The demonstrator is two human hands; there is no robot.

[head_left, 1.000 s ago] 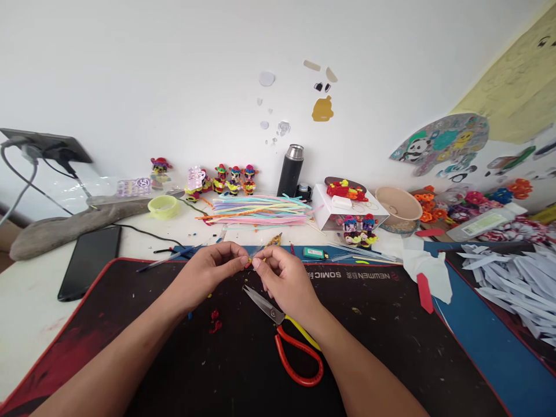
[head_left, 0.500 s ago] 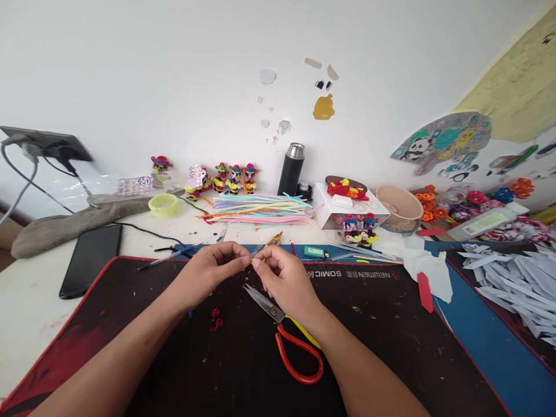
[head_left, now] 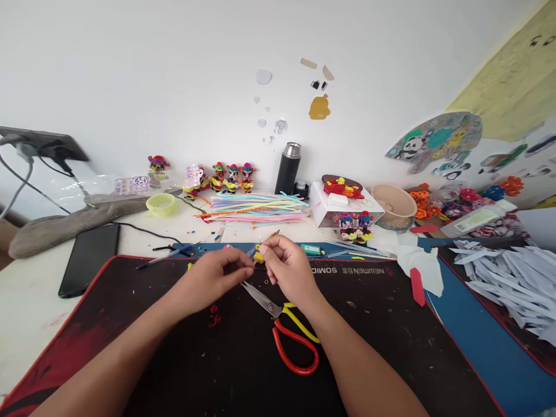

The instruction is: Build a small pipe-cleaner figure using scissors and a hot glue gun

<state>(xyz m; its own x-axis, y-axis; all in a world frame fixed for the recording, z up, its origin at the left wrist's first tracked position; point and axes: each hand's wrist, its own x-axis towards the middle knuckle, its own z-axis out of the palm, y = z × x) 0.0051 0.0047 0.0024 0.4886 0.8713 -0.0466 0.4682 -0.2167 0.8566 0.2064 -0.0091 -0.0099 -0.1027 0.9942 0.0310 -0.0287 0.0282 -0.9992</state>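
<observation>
My left hand [head_left: 222, 275] is closed, thumb and fingertips brought near each other above the black desk mat; anything between them is too small to make out. Across a narrow gap, my right hand [head_left: 289, 267] pinches at a small yellow piece [head_left: 259, 257], its exact kind unclear. Below the fingertips shows a tiny yellow ring [head_left: 266, 282]. Scissors [head_left: 271, 308] with one red and one yellow handle lie slightly spread under my right wrist. Small red bits [head_left: 214, 317] rest on the mat below my left hand.
Behind the mat lies a bundle of pastel pipe cleaners [head_left: 260, 208]. Several small figures [head_left: 232, 177], a black thermos [head_left: 288, 169] and a white box [head_left: 321, 209] stand along the wall. A phone [head_left: 90, 260] is at left, paper strips [head_left: 508, 284] at right.
My hands have moved apart from their shared pinch, the right one slightly up and right. The yellow piece now shows by my right fingertips. The view has shifted a little.
</observation>
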